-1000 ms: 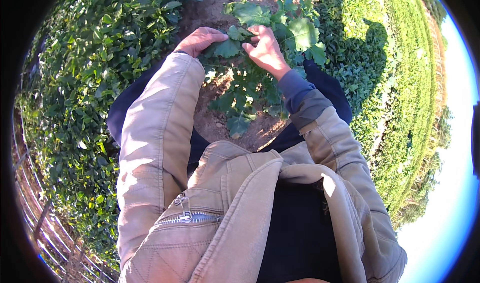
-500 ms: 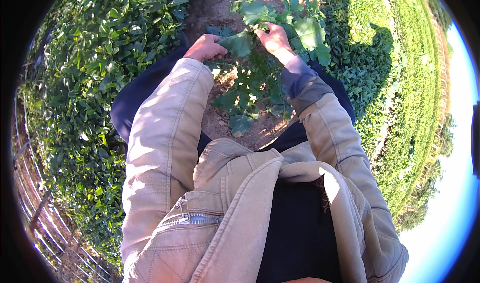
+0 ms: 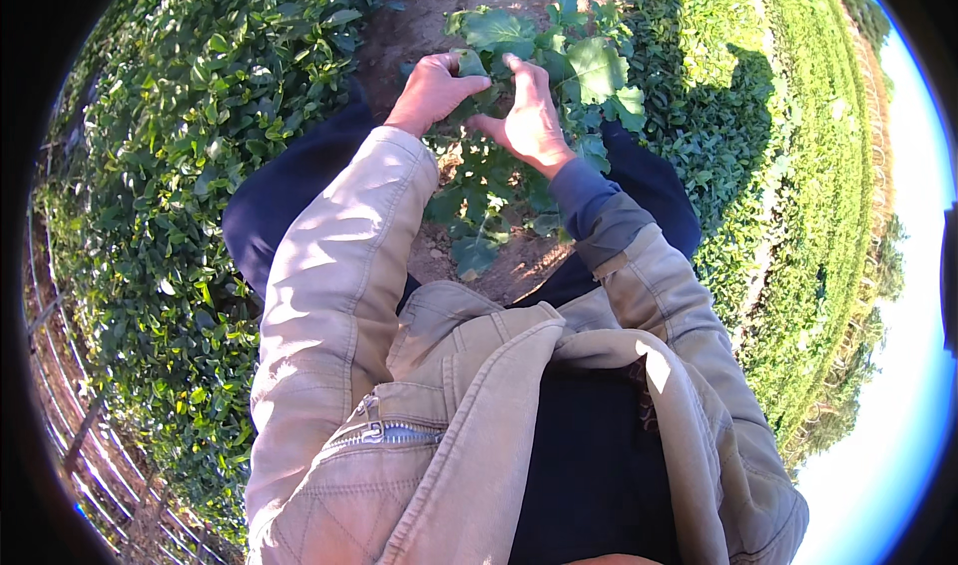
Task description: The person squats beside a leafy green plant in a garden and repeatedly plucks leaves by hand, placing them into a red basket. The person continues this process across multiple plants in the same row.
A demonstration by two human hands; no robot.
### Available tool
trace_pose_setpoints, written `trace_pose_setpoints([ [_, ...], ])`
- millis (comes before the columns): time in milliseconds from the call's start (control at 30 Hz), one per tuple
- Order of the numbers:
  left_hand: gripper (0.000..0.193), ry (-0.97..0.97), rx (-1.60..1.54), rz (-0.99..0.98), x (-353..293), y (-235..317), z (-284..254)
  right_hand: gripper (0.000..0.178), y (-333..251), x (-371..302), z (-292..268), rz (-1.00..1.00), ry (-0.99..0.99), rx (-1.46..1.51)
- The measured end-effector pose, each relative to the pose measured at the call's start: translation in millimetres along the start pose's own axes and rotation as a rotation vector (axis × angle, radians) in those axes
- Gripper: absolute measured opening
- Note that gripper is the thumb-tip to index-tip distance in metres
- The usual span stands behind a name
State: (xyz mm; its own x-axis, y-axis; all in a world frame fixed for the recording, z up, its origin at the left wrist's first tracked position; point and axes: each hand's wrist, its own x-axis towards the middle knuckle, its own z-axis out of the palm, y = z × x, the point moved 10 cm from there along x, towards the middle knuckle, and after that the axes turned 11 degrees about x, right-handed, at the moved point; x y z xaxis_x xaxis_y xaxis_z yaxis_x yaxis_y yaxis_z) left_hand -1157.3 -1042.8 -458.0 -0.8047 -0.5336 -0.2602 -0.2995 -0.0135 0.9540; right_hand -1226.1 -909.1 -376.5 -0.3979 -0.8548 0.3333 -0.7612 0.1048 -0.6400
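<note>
A leafy green plant [image 3: 597,71] with broad, lobed leaves stands on the soil between my knees. At its left side, my left hand [image 3: 431,94] is closed on a leaf [image 3: 470,64], its thumb lying across the lower part. The fingertips behind that leaf are hidden. Close by on the right, my right hand [image 3: 534,121] has its thumb and forefinger spread apart, with nothing visible between them. Its fingers are in front of the plant's middle leaves. Darker lower leaves [image 3: 477,251] hang beneath both hands, partly in shade.
Dense green hedge rows [image 3: 170,166] flank me on the left and right [image 3: 818,166]. A strip of bare soil [image 3: 419,11] runs ahead between them. My dark-trousered knees [image 3: 299,181] press near the bushes. Wire-like curved lines [image 3: 60,385] show at the far left.
My left hand has moved up and right, turning its thumb across the leaf. My right hand has come down slightly and opened, letting go of the leaf part it was pinching.
</note>
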Motion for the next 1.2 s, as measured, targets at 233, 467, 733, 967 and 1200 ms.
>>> trace_pose_setpoints([
  [233, 0.032, -0.043, -0.059, 0.239, 5, 42, 22, 0.021, 31, 24, -15, 0.134, 0.213, 0.177],
  [467, 0.042, 0.244, -0.343, -0.063, 16, -17, 3, 0.027, 119, 20, -55, 0.645, 0.410, 0.797],
  [733, 0.078, 0.001, 0.146, 0.424, 5, 2, 109, 0.031, 151, 9, -100, 0.735, 0.471, 0.752],
  [967, 0.082, 0.096, 0.295, 0.361, -20, 18, 128, 0.035, 152, 4, -112, 0.771, 0.526, 0.769],
  [1200, 0.090, 0.240, 0.202, 0.342, -25, 33, 108, 0.040, 119, 22, -99, 0.629, 0.225, 0.699],
])
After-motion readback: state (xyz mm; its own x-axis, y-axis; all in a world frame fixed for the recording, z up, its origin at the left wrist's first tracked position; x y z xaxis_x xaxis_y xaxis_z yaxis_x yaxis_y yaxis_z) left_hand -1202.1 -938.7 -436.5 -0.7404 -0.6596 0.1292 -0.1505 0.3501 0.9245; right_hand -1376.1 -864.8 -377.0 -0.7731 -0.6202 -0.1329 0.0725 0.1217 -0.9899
